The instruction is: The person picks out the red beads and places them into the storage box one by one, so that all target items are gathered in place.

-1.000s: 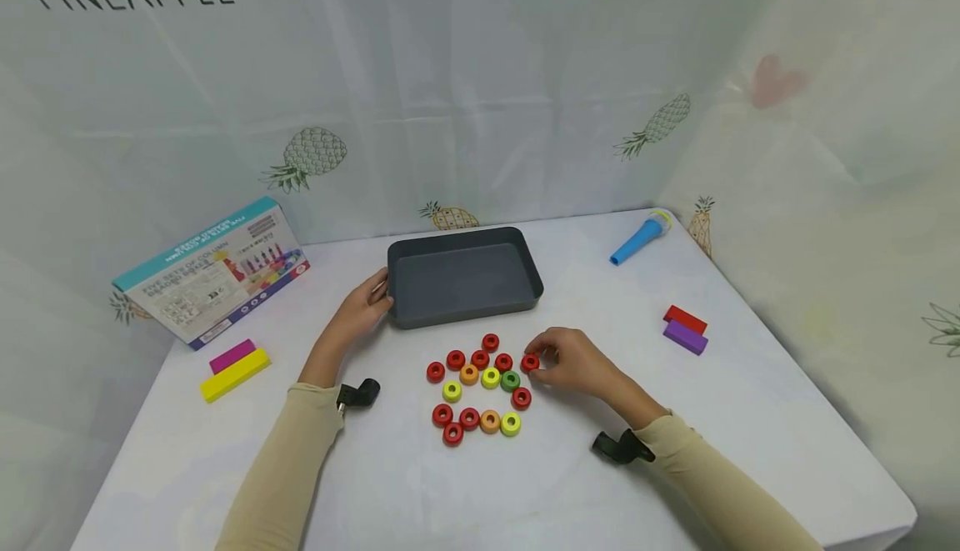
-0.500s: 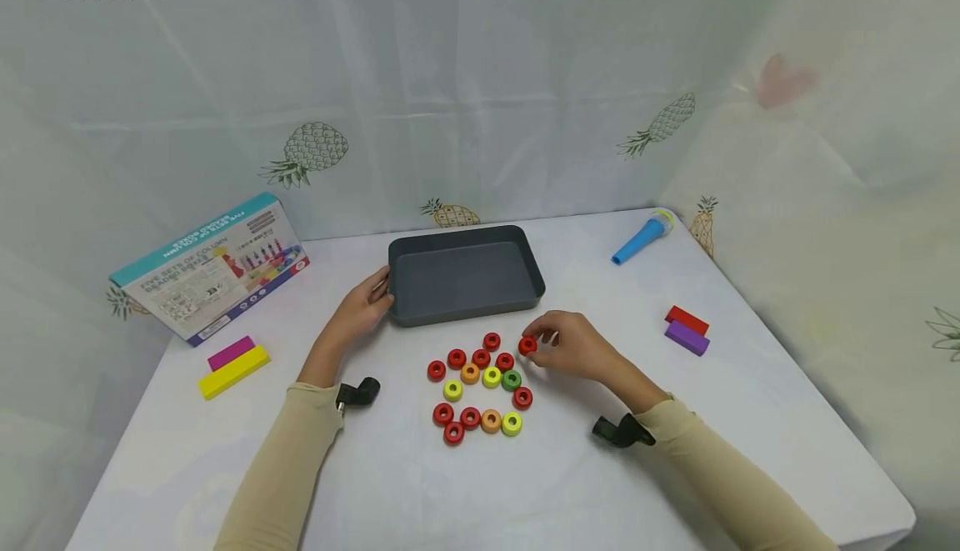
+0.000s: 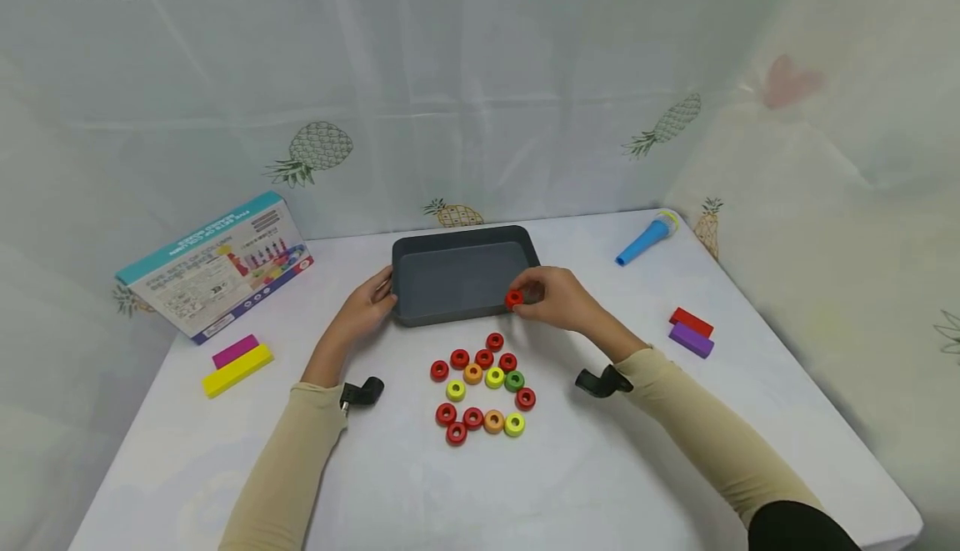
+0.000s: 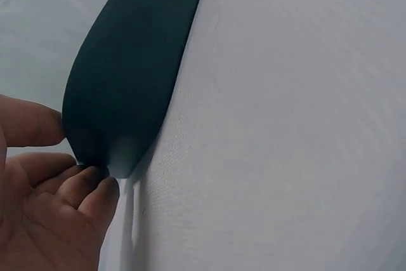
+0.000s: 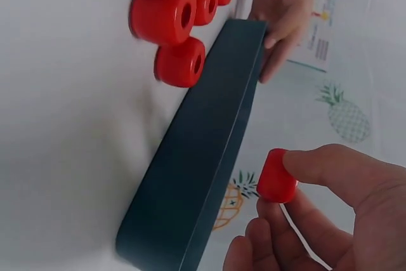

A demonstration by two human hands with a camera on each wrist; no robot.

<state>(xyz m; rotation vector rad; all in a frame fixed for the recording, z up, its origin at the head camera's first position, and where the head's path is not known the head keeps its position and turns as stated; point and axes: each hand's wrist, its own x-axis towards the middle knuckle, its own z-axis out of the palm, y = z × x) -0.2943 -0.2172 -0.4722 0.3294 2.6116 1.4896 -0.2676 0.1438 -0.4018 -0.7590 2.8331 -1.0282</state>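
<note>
In the head view my right hand (image 3: 558, 299) pinches a red bead (image 3: 513, 299) between thumb and fingertips, over the front right corner of a dark grey tray (image 3: 465, 318). The right wrist view shows the pinched bead (image 5: 277, 177) held above the tray's rim. My left hand (image 3: 363, 309) holds the tray by its left end; up close, curled fingers (image 4: 98, 198) lie against the tray's end wall (image 4: 120, 93). Several more beads lie in loose rows in front of the tray: red beads (image 3: 460, 358), yellow beads (image 3: 495, 378), orange beads (image 3: 493, 422) and a green bead (image 3: 514, 381).
A printed box (image 3: 217, 272) leans at the back left, with magenta (image 3: 235, 352) and yellow blocks (image 3: 237, 371) before it. On the right are a blue toy microphone (image 3: 645, 238), a red block (image 3: 692, 323) and a purple block (image 3: 691, 340). A pineapple-print curtain (image 3: 480, 92) hangs behind the table.
My right hand has lifted the red bead from the right side of the bead group and carried it up and left to the tray. The left hand stays at the tray's end.
</note>
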